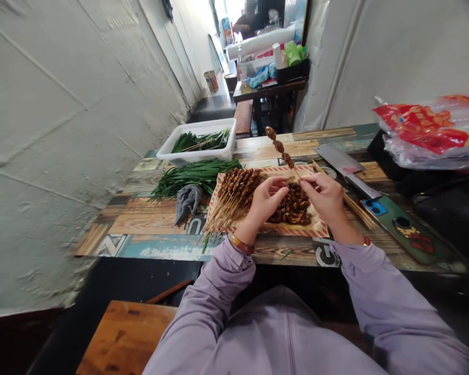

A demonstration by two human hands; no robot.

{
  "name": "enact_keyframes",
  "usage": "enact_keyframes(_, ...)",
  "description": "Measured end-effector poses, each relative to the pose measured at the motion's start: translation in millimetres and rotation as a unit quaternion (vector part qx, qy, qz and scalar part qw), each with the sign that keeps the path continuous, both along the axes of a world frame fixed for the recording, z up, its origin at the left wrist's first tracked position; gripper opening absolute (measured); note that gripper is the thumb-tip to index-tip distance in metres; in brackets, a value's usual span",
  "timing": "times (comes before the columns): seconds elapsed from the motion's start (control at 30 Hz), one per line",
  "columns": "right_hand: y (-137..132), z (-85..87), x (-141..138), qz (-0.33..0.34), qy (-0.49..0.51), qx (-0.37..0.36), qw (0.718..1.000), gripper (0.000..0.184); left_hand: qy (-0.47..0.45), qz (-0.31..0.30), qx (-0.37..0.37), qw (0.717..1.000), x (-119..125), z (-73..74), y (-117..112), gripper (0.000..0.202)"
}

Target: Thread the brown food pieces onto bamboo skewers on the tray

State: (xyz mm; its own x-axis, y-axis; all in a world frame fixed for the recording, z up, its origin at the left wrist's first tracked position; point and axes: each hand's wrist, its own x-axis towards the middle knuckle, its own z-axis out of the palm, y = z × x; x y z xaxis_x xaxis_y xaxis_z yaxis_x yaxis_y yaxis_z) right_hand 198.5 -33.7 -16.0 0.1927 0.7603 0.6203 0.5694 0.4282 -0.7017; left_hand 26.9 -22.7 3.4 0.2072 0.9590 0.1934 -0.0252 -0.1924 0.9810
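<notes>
My right hand [323, 195] is closed in a pinch on a skewer [279, 148] threaded with several brown, glossy pieces; its loaded end points up and away. Just left of it, my left hand [268, 200] has curved fingers, with a gap between thumb and forefinger and nothing visible in them. Under both hands lies a striped paper-lined tray [316, 225]. A heap of loose brown pieces [293, 205] sits on its right part. Finished-looking loaded skewers [238, 187] are piled on the left, bare stick ends toward me.
Green chives [195, 177] and a grey cloth [188, 202] lie left of the tray, before a white tub [197, 138] of greens. On the right are a cleaver [342, 160], bare sticks [359, 211], a green phone [410, 229] and a plastic bag [433, 130].
</notes>
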Motion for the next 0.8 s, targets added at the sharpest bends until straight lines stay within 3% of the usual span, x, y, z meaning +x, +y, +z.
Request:
enact_keyframes(0.1,-2,1.3,-2,0.016,0.034,-0.020,0.999,0.013,0.138,-0.024,0.089,0.986,10,2.2,-12,0.012)
enact_keyframes(0.2,-2,1.6,-4,0.042,0.077,-0.052,0.995,0.013,0.190,-0.029,0.128,0.973,17,4.1,-20,0.005)
enact_keyframes(0.37,-3,3.2,-8,0.084,0.131,-0.079,0.985,0.013,0.186,-0.001,0.120,0.975,21,5.6,-28,0.008)
enact_keyframes(0.57,-7,6.5,-11,0.126,0.126,-0.077,0.981,0.010,0.174,0.047,0.115,0.977,20,6.0,-37,0.013)
enact_keyframes(0.8,-6,3.6,-12,0.188,0.118,-0.098,0.970,0.019,0.186,0.140,0.100,0.967,-22,20.4,-50,0.014)
